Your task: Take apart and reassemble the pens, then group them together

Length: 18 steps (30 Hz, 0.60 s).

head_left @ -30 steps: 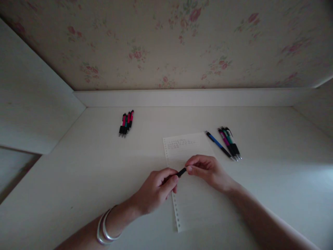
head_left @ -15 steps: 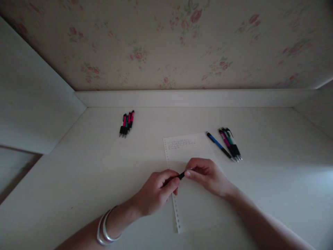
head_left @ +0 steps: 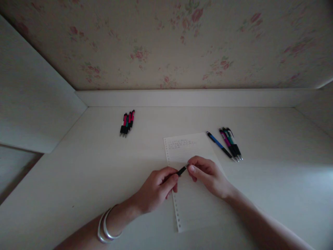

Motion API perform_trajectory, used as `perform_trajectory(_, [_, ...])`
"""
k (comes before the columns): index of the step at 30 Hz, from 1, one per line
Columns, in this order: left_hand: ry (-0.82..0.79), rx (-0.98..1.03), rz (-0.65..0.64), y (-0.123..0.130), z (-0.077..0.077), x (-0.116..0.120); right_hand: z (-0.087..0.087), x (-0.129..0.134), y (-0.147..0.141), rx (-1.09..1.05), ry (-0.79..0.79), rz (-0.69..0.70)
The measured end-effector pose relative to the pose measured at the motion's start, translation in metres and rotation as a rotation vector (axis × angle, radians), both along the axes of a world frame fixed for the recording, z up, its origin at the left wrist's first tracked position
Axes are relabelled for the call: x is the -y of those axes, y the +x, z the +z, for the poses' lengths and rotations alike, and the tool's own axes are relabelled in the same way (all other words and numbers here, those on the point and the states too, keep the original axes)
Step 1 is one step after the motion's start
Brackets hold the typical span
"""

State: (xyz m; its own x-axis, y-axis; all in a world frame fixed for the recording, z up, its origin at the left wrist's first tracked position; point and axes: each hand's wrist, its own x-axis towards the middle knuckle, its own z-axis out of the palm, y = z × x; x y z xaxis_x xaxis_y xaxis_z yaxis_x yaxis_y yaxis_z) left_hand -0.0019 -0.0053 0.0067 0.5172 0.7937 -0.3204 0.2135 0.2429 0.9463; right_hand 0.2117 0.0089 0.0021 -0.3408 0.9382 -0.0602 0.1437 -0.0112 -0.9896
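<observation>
My left hand (head_left: pixel 158 189), with silver bangles on the wrist, is closed around a pen (head_left: pixel 182 171). Only the pen's black grip and its metal tip show; the rest is hidden in the fingers. At the tip, the thumb and forefinger of my right hand (head_left: pixel 208 175) are pinched together. Beneath both hands lies a sheet of lined paper (head_left: pixel 197 211) with punched holes along its left edge and a few lines of handwriting at the top.
A blue pen (head_left: pixel 219 145) lies by the paper's upper right corner. Beside it is a group of purple and green pens (head_left: pixel 230 142). Several pink and green pens (head_left: pixel 127 123) lie at the back left of the white desk (head_left: pixel 104 166). Floral wallpaper (head_left: pixel 166 45) covers the wall behind.
My right fingers have shifted slightly toward the pen's end, so more of its black grip and metal tip shows. My left hand keeps its hold.
</observation>
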Motion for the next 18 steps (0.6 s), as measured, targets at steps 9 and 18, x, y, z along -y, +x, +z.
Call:
perform_trajectory(9, [0.015,-0.023,-0.024,-0.0011,0.0008,0.0004,-0.0073,-0.0041,-0.0009,-0.082,0.009,-0.011])
perform_trajectory(18, [0.059,-0.078,-0.073,-0.0011,0.0065,-0.0004,-0.0031,-0.0013,0.0012,0.053,0.002,-0.002])
